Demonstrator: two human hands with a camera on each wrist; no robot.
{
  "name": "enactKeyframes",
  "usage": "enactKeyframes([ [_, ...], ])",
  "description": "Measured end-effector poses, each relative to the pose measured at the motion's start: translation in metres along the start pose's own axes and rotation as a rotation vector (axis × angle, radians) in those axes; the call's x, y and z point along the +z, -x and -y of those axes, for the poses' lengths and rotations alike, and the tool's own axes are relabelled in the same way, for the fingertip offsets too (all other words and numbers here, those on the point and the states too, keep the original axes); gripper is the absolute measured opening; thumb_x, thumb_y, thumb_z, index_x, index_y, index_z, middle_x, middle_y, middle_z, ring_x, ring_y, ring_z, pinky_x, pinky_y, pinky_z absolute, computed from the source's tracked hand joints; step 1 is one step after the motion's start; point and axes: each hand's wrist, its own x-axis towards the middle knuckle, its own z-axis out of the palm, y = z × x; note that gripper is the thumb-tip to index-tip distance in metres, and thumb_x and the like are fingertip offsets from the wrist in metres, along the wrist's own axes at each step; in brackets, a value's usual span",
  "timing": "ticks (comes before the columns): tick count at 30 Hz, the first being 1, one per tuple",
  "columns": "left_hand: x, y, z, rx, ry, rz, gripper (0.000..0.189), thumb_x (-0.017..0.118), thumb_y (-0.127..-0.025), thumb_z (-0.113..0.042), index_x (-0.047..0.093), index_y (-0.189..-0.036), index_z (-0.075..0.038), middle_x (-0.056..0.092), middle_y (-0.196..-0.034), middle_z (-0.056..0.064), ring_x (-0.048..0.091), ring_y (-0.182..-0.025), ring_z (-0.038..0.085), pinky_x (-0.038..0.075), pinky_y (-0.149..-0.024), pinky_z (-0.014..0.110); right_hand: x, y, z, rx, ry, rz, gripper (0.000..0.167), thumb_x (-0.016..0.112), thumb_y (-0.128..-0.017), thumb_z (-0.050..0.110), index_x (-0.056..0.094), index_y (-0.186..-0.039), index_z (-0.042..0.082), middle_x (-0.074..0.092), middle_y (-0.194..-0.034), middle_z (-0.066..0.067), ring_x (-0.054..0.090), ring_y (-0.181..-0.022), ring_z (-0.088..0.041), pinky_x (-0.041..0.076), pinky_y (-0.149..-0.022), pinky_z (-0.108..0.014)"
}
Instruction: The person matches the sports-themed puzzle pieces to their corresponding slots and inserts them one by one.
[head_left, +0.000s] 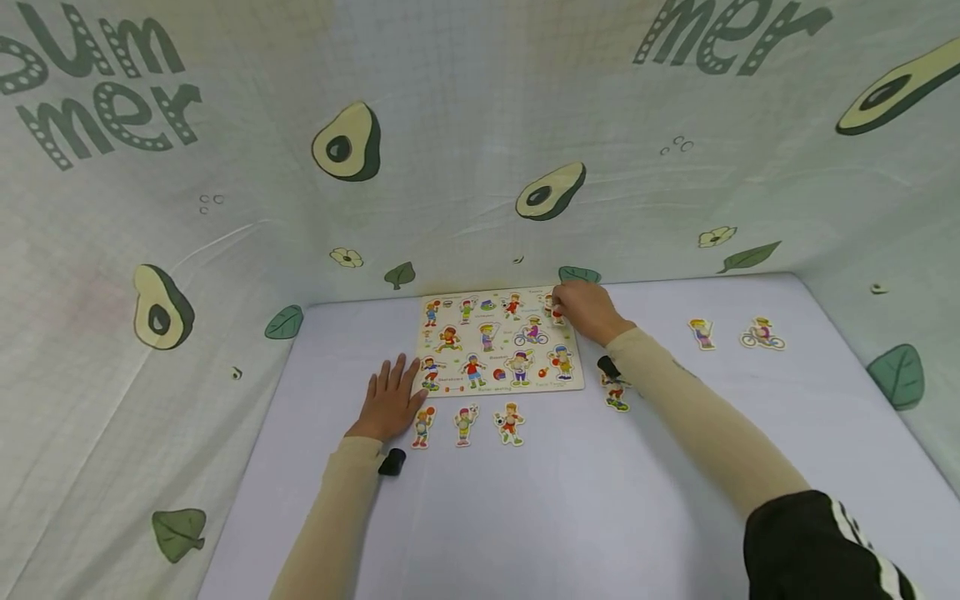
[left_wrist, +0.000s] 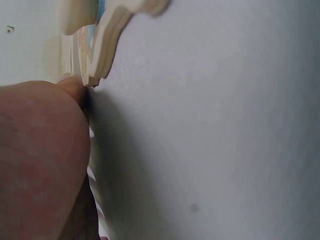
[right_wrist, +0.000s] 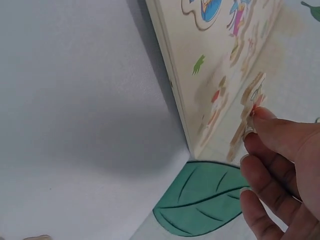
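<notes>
A wooden puzzle board [head_left: 546, 343] with printed sports figures lies against the back wall. My right hand [head_left: 587, 310] is over its upper right corner, thumb and fingertips pinching a puzzle piece [right_wrist: 247, 102]. In the right wrist view, that thin wooden piece stands tilted just off the board, near a figure-shaped recess [right_wrist: 214, 112]. My left hand [head_left: 386, 402] rests flat on the table, fingers spread, with fingertips and thumb at the board's lower left corner. Just beside it lies a puzzle piece [head_left: 422, 427] showing a child with a ball.
Two more figure pieces, one with a pink cap [head_left: 464, 426] and a soccer player [head_left: 510, 423], lie below the board. A skateboarder piece [head_left: 615, 393] is partly hidden by my right wrist. Further right are a batter piece [head_left: 702, 334] and a cyclist piece [head_left: 762, 334]. Printed cloth [head_left: 450, 208] encloses the table.
</notes>
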Motion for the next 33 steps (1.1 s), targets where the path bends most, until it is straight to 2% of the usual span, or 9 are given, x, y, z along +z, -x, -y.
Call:
enactKeyframes([
  [8,-0.001,0.000,0.000,0.004,-0.003,-0.014,0.067,0.045,-0.113,-0.036,0.023,-0.168,-0.005,0.009,-0.175,0.025,0.002,-0.161,0.050,0.002,-0.128,0.066,0.002,-0.011,-0.001,-0.053,0.049,-0.024,0.010,0.077,-0.097,0.007,0.074,-0.106,0.001,0.074,-0.103,-0.014,0.071,-0.100,-0.034,0.056,-0.093,-0.049],
  [14,0.001,0.000,0.002,0.006,-0.001,-0.017,0.067,0.046,-0.113,-0.034,0.023,-0.168,-0.005,0.009,-0.175,0.025,0.002,-0.161,0.051,0.003,-0.128,0.067,0.005,-0.019,-0.001,-0.060,0.095,-0.001,0.012,0.077,-0.097,0.007,0.076,-0.108,0.002,0.075,-0.108,-0.013,0.070,-0.106,-0.033,0.053,-0.099,-0.050],
  [22,0.006,-0.004,0.006,-0.003,-0.018,-0.002,0.069,0.043,-0.113,-0.039,0.019,-0.170,-0.008,0.006,-0.176,0.023,0.001,-0.161,0.050,0.003,-0.128,0.067,0.011,-0.027,-0.002,-0.044,0.134,0.044,0.012,0.077,-0.098,0.008,0.078,-0.109,0.005,0.076,-0.109,-0.011,0.070,-0.106,-0.031,0.052,-0.095,-0.048],
  [33,0.010,-0.008,0.011,0.001,-0.023,-0.007,0.069,0.042,-0.113,-0.041,0.019,-0.170,-0.009,0.005,-0.177,0.021,0.000,-0.162,0.049,0.003,-0.128,0.066,0.022,-0.035,-0.004,-0.029,0.145,0.058,0.011,0.073,-0.100,0.006,0.078,-0.109,0.003,0.076,-0.109,-0.014,0.071,-0.105,-0.032,0.053,-0.096,-0.049],
])
